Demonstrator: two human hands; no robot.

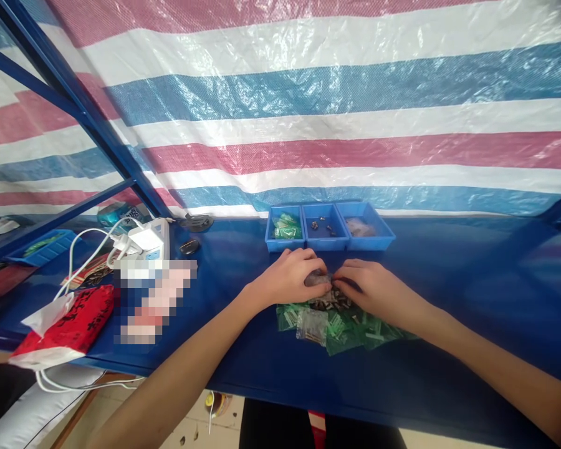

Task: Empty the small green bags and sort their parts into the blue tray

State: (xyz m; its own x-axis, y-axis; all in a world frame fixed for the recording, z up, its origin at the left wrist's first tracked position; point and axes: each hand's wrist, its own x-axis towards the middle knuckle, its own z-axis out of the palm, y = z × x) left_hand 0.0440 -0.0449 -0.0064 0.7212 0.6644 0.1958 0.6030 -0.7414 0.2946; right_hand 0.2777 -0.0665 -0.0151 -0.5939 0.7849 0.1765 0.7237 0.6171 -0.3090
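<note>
In the head view, on the blue table (262,368): at left, a red tissue pack (77,321); at far side, three blue bins (325,244); nearer, green packets (346,337) beside metal parts (335,302). Just above these, between bent thumb and fingers of the left hand (290,278), a clear bag (316,279); close by, right hand (373,285), fingertips near together, pinching or not: impossible to tell.

Two bare hands (292,277), bare forearms (194,362), plain black legwear (271,425)
</note>
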